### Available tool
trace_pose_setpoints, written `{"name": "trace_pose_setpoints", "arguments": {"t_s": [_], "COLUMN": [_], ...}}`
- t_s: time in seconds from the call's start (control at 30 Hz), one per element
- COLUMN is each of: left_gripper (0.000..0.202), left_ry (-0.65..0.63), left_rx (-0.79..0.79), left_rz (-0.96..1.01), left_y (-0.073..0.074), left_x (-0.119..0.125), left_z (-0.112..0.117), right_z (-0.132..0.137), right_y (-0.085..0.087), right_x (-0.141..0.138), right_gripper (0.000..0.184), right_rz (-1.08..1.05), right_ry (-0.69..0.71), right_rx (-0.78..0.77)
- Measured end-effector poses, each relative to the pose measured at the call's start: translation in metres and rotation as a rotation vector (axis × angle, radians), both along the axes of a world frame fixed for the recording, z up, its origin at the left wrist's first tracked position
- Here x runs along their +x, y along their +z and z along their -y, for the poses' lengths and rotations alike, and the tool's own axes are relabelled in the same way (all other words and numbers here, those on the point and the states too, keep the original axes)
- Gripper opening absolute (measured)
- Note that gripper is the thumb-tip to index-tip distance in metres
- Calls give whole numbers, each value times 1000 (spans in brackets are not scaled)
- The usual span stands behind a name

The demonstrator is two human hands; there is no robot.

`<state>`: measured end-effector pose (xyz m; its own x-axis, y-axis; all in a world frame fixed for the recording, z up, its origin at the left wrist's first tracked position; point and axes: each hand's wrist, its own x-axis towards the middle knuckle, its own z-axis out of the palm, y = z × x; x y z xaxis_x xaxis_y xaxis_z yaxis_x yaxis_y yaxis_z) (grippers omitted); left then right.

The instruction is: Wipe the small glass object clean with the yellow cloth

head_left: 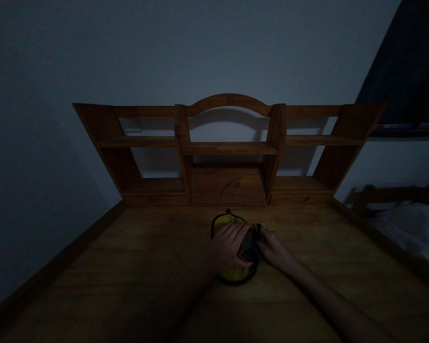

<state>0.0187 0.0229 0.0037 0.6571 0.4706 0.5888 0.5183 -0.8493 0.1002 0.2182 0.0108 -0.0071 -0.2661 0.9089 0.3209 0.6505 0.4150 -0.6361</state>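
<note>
On the wooden desk, a yellow pouch with black edging (234, 275) lies spread below my hands, with a small black loop at its far end. My left hand (230, 245) curls over a dark, rounded, slightly shiny object (248, 245) on top of the pouch; the dim light hides what kind of thing it is. From the other side, my right hand (273, 247) closes its fingers at a black-edged part beside that object. Whether this part belongs to the pouch or to the object, I cannot tell.
A wooden shelf unit (229, 148) with several compartments stands along the back of the desk (146, 267). A wall socket (132, 125) shows behind its left part. Raised edges run along both desk sides. White bedding (411, 228) lies beyond the right edge.
</note>
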Motion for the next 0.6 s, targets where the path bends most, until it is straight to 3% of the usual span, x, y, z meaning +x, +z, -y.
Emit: {"name": "trace_pose_setpoints", "arguments": {"t_s": [0.17,0.37,0.6], "left_gripper": [95,86,93], "left_ry": [33,26,39], "left_rx": [-10,-27,41], "left_rz": [61,78,111], "left_y": [-1,-4,-10], "left_x": [1,2,3], "left_z": [2,2,1], "right_z": [0,-9,-15], "right_y": [-5,-10,-18], "right_x": [0,-4,-3], "right_gripper": [33,38,56], "right_rz": [-105,-502,-830], "right_ry": [52,149,164], "right_rx": [-12,-183,-358]}}
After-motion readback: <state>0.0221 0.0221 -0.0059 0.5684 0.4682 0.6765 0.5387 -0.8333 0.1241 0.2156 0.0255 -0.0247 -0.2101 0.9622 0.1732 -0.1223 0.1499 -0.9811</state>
